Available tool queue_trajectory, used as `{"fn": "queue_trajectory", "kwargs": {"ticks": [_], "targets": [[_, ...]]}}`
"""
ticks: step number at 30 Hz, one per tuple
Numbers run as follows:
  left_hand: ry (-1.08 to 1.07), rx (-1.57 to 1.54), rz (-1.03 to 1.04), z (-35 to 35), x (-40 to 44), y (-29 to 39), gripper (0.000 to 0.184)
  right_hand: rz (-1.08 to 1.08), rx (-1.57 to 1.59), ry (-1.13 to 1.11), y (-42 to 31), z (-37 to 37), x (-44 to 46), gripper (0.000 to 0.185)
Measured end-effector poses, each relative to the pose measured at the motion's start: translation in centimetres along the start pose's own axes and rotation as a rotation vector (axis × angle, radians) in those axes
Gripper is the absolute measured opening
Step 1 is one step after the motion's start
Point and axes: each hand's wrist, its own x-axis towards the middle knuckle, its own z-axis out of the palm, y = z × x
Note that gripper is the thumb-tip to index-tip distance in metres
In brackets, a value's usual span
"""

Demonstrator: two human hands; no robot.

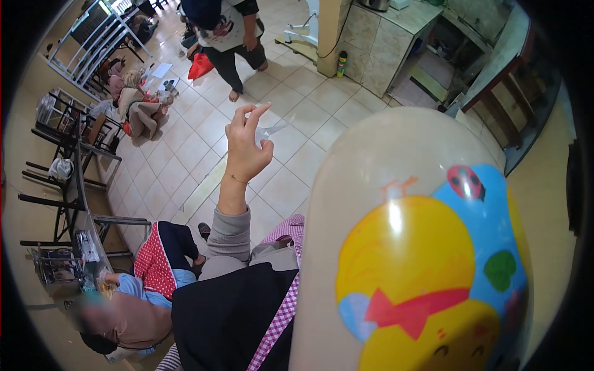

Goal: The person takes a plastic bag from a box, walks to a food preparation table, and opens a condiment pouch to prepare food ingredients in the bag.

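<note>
My left hand is raised in the middle of the view, its back toward me. The index finger stretches out, the thumb stands apart and the other fingers are curled. A clear plastic strip, like tape, shows between thumb and index finger and seems to be held by the curled fingers. Close in front, a large see-through inflated balloon fills the right side. Printed on it are a yellow chick with a red bow, a ladybird and a green leaf. My right hand is not visible; the balloon covers that side.
Beside me on the left sits a person in a red dotted apron. Another person stands ahead on the tiled floor. Several people sit farther back. Stacked chairs line the left wall; a tiled counter stands at the back right.
</note>
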Motion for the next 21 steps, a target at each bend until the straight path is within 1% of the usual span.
{"fn": "queue_trajectory", "kwargs": {"ticks": [2, 3, 5, 6, 8, 9, 11, 12, 14, 15, 17, 18, 20, 21], "targets": [[0.0, 0.011, 0.006, 0.2, 0.1, 0.1, 0.067, -0.599, 0.025, 0.232, 2.7, 0.7, 0.8, 0.027], [-0.002, 0.026, 0.01, 0.3, 0.2, 0.1, 0.067, -0.598, 0.022, 0.234, 1.2, 0.4, 1.4, 0.027], [-0.009, 0.01, 0.012, 0.4, 0.2, 0.3, 0.067, -0.022, -0.206, 0.031, -2.7, -0.4, 2.1, 0.026], [-0.016, -0.005, 0.015, 0.5, 0.3, 0.3, 0.067, -0.019, -0.207, 0.037, -1.8, -0.3, 1.0, 0.026], [-0.006, -0.017, 0.037, 0.6, 0.4, 0.2, 0.067, -0.272, 0.021, 0.081, 1.4, 0.0, -1.8, 0.032], [0.006, -0.027, 0.057, 0.7, 0.5, 0.2, 0.067, -0.271, 0.018, 0.083, 2.5, 0.3, -1.7, 0.032], [-0.01, -0.021, 0.038, 0.8, 0.5, 0.4, 0.067, -0.552, -0.036, 0.188, 4.0, 0.7, -1.1, 0.032], [-0.026, -0.011, 0.018, 0.9, 0.5, 0.5, 0.066, -0.551, -0.039, 0.191, 3.2, 1.1, -1.3, 0.032], [-0.022, -0.024, 0.031, 1.1, 0.5, 0.4, 0.066, -0.221, 0.075, 0.359, 0.8, 2.1, -1.7, 0.032], [-0.017, -0.034, 0.042, 1.2, 0.5, 0.4, 0.066, -0.221, 0.072, 0.362, 1.1, 1.8, -1.6, 0.032], [-0.017, -0.045, 0.049, 1.4, 0.6, 0.3, 0.066, -0.371, -0.123, 0.263, 1.9, 1.0, -1.2, 0.029], [-0.018, -0.055, 0.052, 1.6, 0.7, 0.3, 0.066, -0.368, -0.125, 0.266, 1.5, 1.0, -1.6, 0.029], [-0.029, -0.054, 0.051, 1.8, 0.7, 0.4, 0.066, -0.046, 0.096, 0.301, 0.0, 1.6, -2.5, 0.028], [-0.038, -0.052, 0.048, 1.9, 0.8, 0.5, 0.066, -0.043, 0.093, 0.305, 0.4, 2.0, -2.3, 0.028]]}}
